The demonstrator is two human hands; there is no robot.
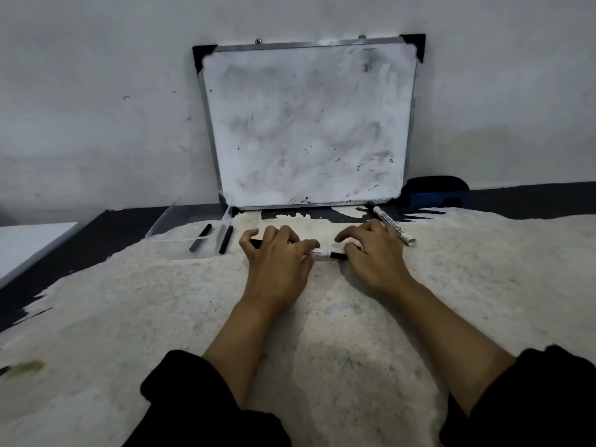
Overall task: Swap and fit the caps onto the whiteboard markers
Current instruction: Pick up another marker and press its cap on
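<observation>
From the head view, both hands meet over one whiteboard marker (321,254) lying low on the table (451,301): the left hand (277,253) is closed round its white barrel, the right hand (371,253) pinches the black cap end (338,256). A second marker (395,229) lies just beyond the right hand, and two black pens (214,238) rest in a clear tray (167,227) to the left. The likely slip is a skewed push: if the cap meets the barrel off-axis it may jam half-seated or pop loose. A wide elbow could also nudge the second marker rolling
</observation>
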